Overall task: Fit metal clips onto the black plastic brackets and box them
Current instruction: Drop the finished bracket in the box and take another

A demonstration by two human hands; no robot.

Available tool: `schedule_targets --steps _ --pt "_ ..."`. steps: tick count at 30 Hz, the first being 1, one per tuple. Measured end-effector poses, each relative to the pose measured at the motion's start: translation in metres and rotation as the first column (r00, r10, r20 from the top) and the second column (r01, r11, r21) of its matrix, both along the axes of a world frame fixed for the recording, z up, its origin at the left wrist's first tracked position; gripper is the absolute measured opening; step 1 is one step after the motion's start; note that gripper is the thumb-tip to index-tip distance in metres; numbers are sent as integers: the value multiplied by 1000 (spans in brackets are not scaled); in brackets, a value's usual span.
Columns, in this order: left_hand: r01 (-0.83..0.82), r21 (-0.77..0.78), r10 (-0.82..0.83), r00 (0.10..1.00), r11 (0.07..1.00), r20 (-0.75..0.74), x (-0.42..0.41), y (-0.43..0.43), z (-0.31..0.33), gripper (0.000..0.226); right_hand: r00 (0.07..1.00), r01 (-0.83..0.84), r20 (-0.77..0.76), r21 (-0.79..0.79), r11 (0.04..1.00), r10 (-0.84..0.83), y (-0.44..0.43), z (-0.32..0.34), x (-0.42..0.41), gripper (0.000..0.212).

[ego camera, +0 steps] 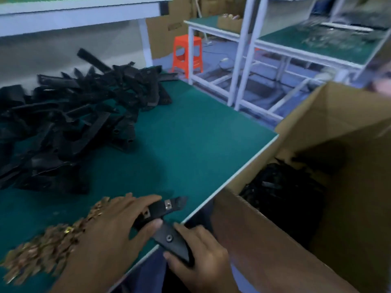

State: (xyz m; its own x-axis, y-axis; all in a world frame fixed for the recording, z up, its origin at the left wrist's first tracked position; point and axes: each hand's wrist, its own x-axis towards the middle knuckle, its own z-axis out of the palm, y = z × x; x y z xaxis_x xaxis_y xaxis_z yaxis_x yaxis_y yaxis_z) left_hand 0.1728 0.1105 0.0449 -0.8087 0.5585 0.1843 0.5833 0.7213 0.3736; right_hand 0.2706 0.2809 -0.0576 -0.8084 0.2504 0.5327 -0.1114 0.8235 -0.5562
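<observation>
At table (211, 144) edge | left hand (118, 227) and right hand (198, 252) grip one bracket (167, 233) | cardboard box (264, 240) holds black brackets (281, 187)

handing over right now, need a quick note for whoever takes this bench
Left hand and right hand both grip one black bracket at the near edge of the table; two metal clips look fitted on it.
Bracket pile sits back left, loose clips by the left wrist, cardboard box on the right with boxed brackets inside.
Left: box this one, then clip the pile.
</observation>
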Motion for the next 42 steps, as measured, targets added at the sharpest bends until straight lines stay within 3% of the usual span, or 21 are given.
schedule_targets --steps 1,3,6,9,13,16,19,22,24,27,30,32,34,36,38,42 --pt "43 18 -43 999 999 20 5 16 -2 37 998 64 3 23 998 -65 11 -3 15 45" --pt "32 142 -61 977 989 205 17 42 -9 30 971 218 94 39 975 -221 32 -5 42 46" --pt "18 358 -145 932 933 331 32 63 -26 38 896 404 246 -109 908 -369 68 -2 73 50" --pt "18 343 -157 911 939 382 42 68 -32 34 838 522 343 -282 805 -424 128 2 82 52" --pt "-32 284 -99 895 958 435 47 55 -43 34 709 702 366 -283 654 -603 227 25 55 106" --pt "-126 277 -20 882 953 470 49 39 -51 31 640 769 384 -303 563 -666 259 41 28 112" --pt "-294 351 93 867 889 490 48 17 -56 30 774 631 343 -347 694 -532 230 50 -16 92" --pt "-396 392 177 855 831 488 45 -11 -52 34 929 337 275 -353 873 -248 159 55 -72 62" --pt "-472 415 274 849 778 453 45 -33 -52 37 964 111 264 -348 931 -16 100 61 -103 43" --pt "-596 416 423 793 687 439 50 -62 -58 42 897 -210 322 -290 934 302 19 69 -144 25" --pt "-673 407 557 740 618 377 55 -85 -64 44 737 -440 441 -262 859 512 -50 77 -186 37" --pt "-697 423 608 715 579 346 58 -94 -72 49 659 -466 512 -297 834 551 -87 80 -209 58" --pt "-721 428 650 685 544 329 60 -100 -79 52 643 -441 536 -325 837 547 -118 80 -227 82" --pt "-731 433 675 670 527 310 61 -103 -84 46 652 -431 577 -253 866 493 -141 76 -240 96" --pt "-728 446 690 667 521 282 60 -104 -85 38 670 -435 626 -103 895 398 -153 71 -249 95" --pt "-719 486 679 671 497 298 61 -101 -86 33 679 -553 629 101 827 378 -154 62 -249 60"
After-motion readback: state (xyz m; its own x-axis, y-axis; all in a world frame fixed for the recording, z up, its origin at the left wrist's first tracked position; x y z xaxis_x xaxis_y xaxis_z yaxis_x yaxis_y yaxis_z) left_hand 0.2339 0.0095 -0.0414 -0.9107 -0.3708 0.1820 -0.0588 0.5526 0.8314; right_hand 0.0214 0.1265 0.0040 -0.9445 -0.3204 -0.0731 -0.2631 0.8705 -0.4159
